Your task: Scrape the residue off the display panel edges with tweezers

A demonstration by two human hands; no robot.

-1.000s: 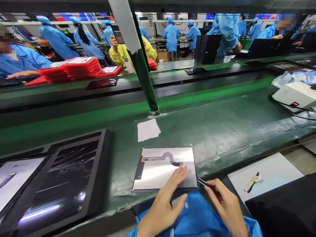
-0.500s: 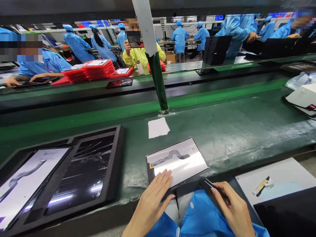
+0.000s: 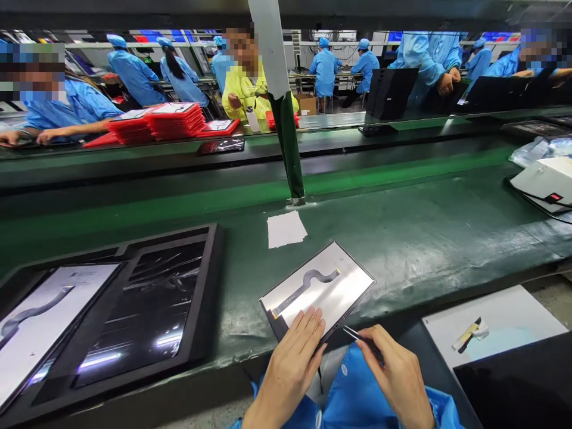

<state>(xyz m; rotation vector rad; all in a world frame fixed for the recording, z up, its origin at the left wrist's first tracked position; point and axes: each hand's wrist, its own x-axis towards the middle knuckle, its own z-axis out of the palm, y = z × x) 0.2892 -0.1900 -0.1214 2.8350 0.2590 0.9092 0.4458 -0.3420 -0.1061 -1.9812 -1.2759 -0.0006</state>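
A display panel (image 3: 344, 286) lies silvery back up at the near edge of the green bench, turned at an angle, with a curved grey ribbon cable (image 3: 308, 281) on it. My left hand (image 3: 295, 351) rests on its lower left part, fingers stretched out and lying flat. In my right hand (image 3: 388, 363) a pair of dark tweezers (image 3: 370, 345) is pinched, its bright tips pointing left, close to the panel's near edge. Whether the tips touch the panel I cannot tell.
A black foam tray (image 3: 213, 268) with panels stands left. White papers (image 3: 286, 229) lie beyond the panel, near a post (image 3: 288, 143). At right are a white board (image 3: 504, 310) and a white box (image 3: 543, 185). Several people work across the bench.
The panel has turned counterclockwise under my left hand, which has shifted slightly right. My right hand and the tweezers have moved left, nearer the panel. Across the bench, the person in yellow has lowered a dark panel.
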